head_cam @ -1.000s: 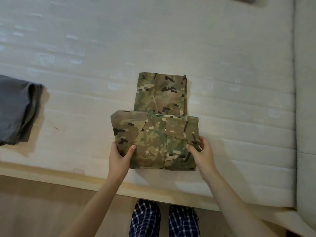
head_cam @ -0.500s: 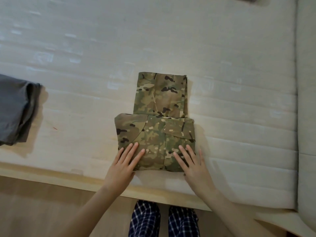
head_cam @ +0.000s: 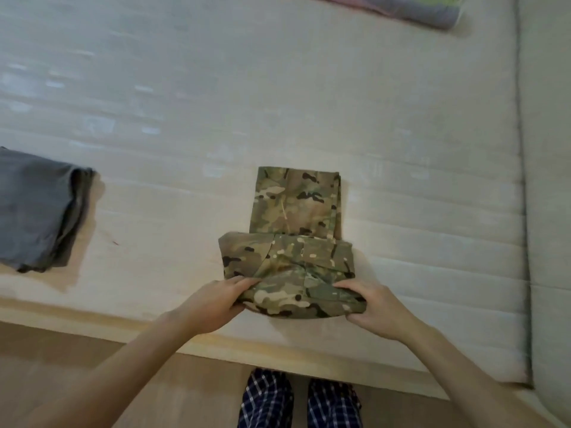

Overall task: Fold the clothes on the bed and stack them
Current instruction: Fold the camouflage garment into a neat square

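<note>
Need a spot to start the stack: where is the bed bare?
The mattress is bare between the grey pile and the camouflage garment, across the wide stretch beyond them up to the colourful cloth, and right of the garment to the seam. It is crowded at the near edge, where the left hand and right hand grip the garment.

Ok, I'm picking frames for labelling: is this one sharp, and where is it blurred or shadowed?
Head view: the camouflage garment, left hand and right hand gripping it look reasonably sharp; the mattress at upper left is streaked by motion blur; the grey folded garment throws a soft shadow rightward.
</note>
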